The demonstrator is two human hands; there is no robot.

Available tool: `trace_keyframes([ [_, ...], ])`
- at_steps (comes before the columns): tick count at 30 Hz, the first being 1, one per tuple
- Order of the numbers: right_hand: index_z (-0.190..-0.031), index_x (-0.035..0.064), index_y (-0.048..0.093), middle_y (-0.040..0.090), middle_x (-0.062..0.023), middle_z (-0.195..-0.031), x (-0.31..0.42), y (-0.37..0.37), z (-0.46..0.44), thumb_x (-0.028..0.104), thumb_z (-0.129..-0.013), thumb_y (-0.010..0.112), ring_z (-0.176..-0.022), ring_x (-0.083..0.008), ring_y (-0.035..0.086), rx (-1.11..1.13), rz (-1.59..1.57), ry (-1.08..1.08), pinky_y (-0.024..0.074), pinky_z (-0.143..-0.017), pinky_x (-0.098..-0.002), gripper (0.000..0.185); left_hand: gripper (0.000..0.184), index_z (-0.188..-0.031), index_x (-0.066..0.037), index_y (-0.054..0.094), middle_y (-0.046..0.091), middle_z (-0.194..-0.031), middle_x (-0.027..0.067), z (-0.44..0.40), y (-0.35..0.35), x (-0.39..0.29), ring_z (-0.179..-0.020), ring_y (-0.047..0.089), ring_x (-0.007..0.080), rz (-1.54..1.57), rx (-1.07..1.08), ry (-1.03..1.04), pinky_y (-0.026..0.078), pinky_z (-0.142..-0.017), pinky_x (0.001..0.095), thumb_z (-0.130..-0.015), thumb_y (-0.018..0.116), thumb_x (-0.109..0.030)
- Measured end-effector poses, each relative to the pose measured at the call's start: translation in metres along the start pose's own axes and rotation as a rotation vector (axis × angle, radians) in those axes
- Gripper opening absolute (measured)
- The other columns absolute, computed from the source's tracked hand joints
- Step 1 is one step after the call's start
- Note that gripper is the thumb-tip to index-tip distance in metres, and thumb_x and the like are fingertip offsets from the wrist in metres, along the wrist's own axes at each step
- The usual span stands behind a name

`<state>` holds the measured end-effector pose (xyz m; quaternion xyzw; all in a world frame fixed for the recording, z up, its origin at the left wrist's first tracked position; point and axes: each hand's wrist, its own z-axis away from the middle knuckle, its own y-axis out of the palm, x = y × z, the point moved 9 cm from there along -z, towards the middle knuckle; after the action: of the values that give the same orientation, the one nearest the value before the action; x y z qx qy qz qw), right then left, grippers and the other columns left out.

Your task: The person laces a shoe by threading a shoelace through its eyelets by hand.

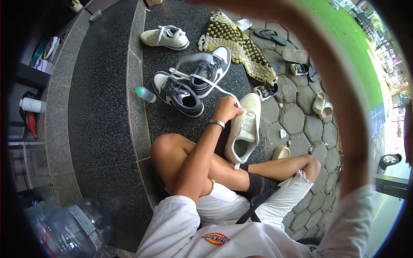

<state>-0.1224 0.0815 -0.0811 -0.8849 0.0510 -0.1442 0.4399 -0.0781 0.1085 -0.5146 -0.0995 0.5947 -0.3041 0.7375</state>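
Dark speckled stone steps (101,112) with paler grey edging fill the head view to the left of the cream shoe (247,124), which sits on the stone just ahead of the person's crossed legs (202,163). To the shoe's right, grey hexagonal paving (294,122) spreads out under scattered sandals (296,55); farther right lie a strip of green ground (361,56) and a car wheel (389,160). Beyond the shoe's toe, a woven yellow, black and cream mat (234,41) runs from stone to paving. Left of the toe stand two grey-and-white sneakers (178,96), with a second cream shoe (170,38) farther beyond and a green-capped bottle (145,94) well to the left. Clear water jugs (71,228) stand far to the shoe's lower left.

At the cream shoe's left side, the left hand (229,109) has its fingers closed on the eyelet edge; a white lace (221,89) runs from there across the sneakers. Blurred, the right arm (352,112) arches past the shoe's right; the right hand (234,3) is mostly cut off, so its grip cannot be told.
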Motion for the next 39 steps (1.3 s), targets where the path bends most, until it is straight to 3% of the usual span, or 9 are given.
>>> trace_keyframes([
  [2,-0.120,0.0058,0.071,0.073,-0.0143,-0.113,-0.028,0.032,0.093,0.047,-0.097,0.071,-0.107,-0.0234,0.069,-0.090,-0.108,0.310,0.0538,-0.096,-0.0380,0.047,0.025,-0.082,0.001,0.077,0.076,-0.073,0.0138,0.001,0.000,-0.002,-0.060,0.074,0.0190,-0.010,-0.007,0.014,0.058,-0.061,0.0325,-0.083,0.084,-0.023],
  [3,-0.121,0.0040,0.070,0.070,-0.0156,-0.118,-0.046,0.058,0.156,0.039,-0.096,0.074,-0.113,-0.0264,0.066,-0.117,0.089,0.595,0.0516,-0.099,-0.0406,0.043,0.024,-0.082,0.001,0.078,0.076,-0.074,0.0140,0.000,0.002,-0.001,-0.061,0.074,0.0192,-0.012,-0.013,0.020,0.058,-0.062,0.0327,-0.083,0.084,-0.022],
  [4,-0.120,0.0027,0.068,0.066,-0.0219,-0.118,-0.055,0.090,0.212,0.044,-0.093,0.073,-0.116,-0.0361,0.061,-0.061,0.005,0.757,0.0455,-0.104,-0.0460,0.049,0.024,-0.083,0.001,0.078,0.076,-0.074,0.0143,0.000,0.003,0.001,-0.061,0.074,0.0194,-0.016,-0.016,0.021,0.058,-0.062,0.0328,-0.084,0.083,-0.022],
  [8,-0.142,0.0038,0.051,0.054,-0.0298,-0.135,-0.023,0.188,0.395,0.033,-0.090,0.076,-0.127,-0.0452,0.054,0.096,-0.205,1.375,0.0444,-0.107,-0.0493,0.065,0.028,-0.086,0.002,0.078,0.075,-0.077,0.0176,0.005,-0.004,-0.009,-0.063,0.074,0.0248,-0.076,-0.039,0.095,0.059,-0.068,0.0377,-0.083,0.080,-0.025],
  [10,-0.147,0.0044,0.045,0.052,-0.0314,-0.136,0.002,0.197,0.411,0.026,-0.091,0.073,-0.129,-0.0479,0.052,0.013,-0.243,1.350,0.0437,-0.109,-0.0494,0.067,0.027,-0.091,0.004,0.077,0.077,-0.080,0.0159,0.000,0.003,-0.001,-0.068,0.075,0.0204,-0.038,0.037,-0.014,0.060,-0.065,0.0342,-0.085,0.080,-0.022],
  [12,-0.150,0.0050,0.040,0.051,-0.0324,-0.138,0.011,0.202,0.421,0.019,-0.091,0.070,-0.131,-0.0495,0.051,-0.067,-0.268,1.340,0.0430,-0.111,-0.0493,0.068,0.029,-0.090,-0.005,0.080,0.076,-0.088,0.0180,-0.002,0.004,0.006,-0.085,0.075,0.0351,-0.012,0.012,-0.050,0.059,-0.079,0.0422,-0.079,0.083,-0.032],
  [15,-0.151,0.0061,0.041,0.049,-0.0301,-0.143,0.010,0.205,0.425,0.008,-0.090,0.060,-0.132,-0.0481,0.052,-0.143,-0.287,1.362,0.0426,-0.111,-0.0496,0.063,0.029,-0.093,0.002,0.077,0.077,-0.085,0.0151,0.001,0.001,0.000,-0.074,0.075,0.0233,-0.032,0.043,-0.045,0.060,-0.068,0.0339,-0.085,0.080,-0.025],
  [21,-0.148,0.0092,0.046,0.050,-0.0239,-0.145,0.008,0.206,0.431,0.004,-0.092,0.055,-0.133,-0.0439,0.052,-0.172,-0.342,1.353,0.0433,-0.110,-0.0489,0.057,0.027,-0.097,0.005,0.074,0.077,-0.085,0.0106,0.015,-0.001,-0.003,-0.071,0.073,0.0148,0.073,0.117,-0.161,0.060,-0.063,0.0283,-0.091,0.077,-0.021],
  [39,-0.145,0.0108,0.049,0.054,-0.0238,-0.139,0.010,0.195,0.427,0.002,-0.090,0.055,-0.128,-0.0450,0.055,-0.250,-0.360,1.320,0.0456,-0.107,-0.0490,0.056,0.027,-0.099,0.002,0.075,0.077,-0.087,0.0098,0.015,0.001,-0.005,-0.074,0.074,0.0155,0.054,0.159,-0.192,0.059,-0.062,0.0287,-0.091,0.076,-0.023],
])
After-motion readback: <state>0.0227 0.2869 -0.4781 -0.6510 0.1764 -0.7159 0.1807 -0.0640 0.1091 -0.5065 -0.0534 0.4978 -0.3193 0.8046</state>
